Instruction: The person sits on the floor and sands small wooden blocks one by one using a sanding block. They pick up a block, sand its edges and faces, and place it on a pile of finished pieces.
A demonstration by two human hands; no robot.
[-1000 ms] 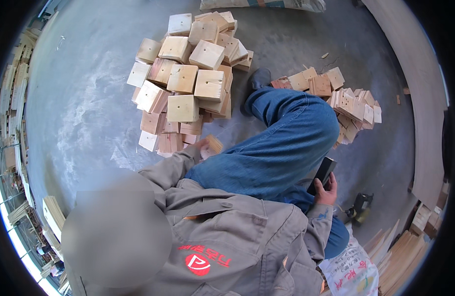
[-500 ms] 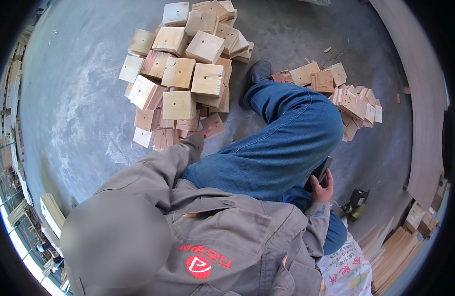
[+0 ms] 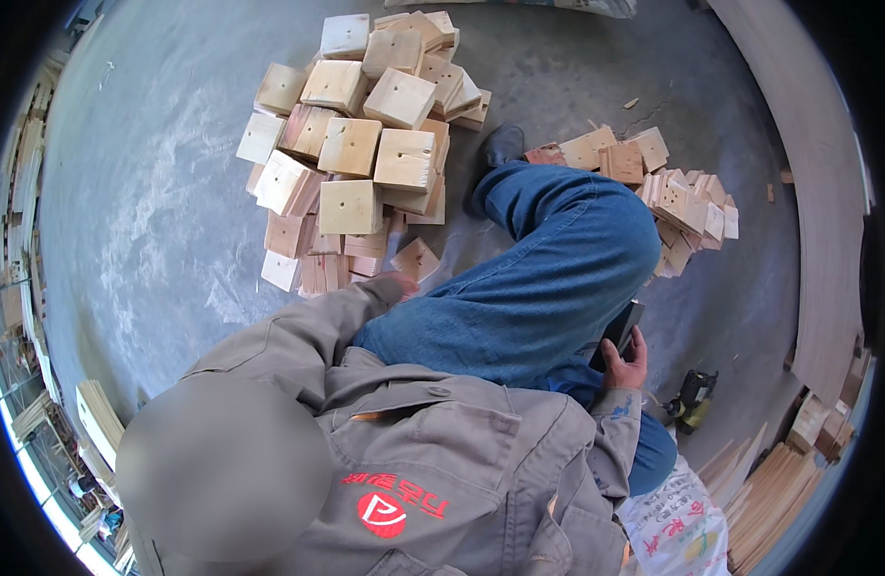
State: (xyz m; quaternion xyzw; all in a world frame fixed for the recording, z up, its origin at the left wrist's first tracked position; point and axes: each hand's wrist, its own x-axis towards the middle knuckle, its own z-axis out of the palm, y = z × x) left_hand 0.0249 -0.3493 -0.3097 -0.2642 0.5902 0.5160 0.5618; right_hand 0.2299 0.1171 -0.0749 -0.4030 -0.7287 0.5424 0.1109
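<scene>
Just left of the frame's centre, the left hand (image 3: 402, 282) is at a wooden block (image 3: 416, 257) below the block pile (image 3: 350, 146); its openness and grip I cannot tell. Right of centre, the right hand (image 3: 627, 363) curls around a dark bar (image 3: 625, 323).

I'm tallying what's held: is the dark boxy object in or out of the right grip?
In: the right grip holds the dark object, thumb and fingers visible against it.
</scene>
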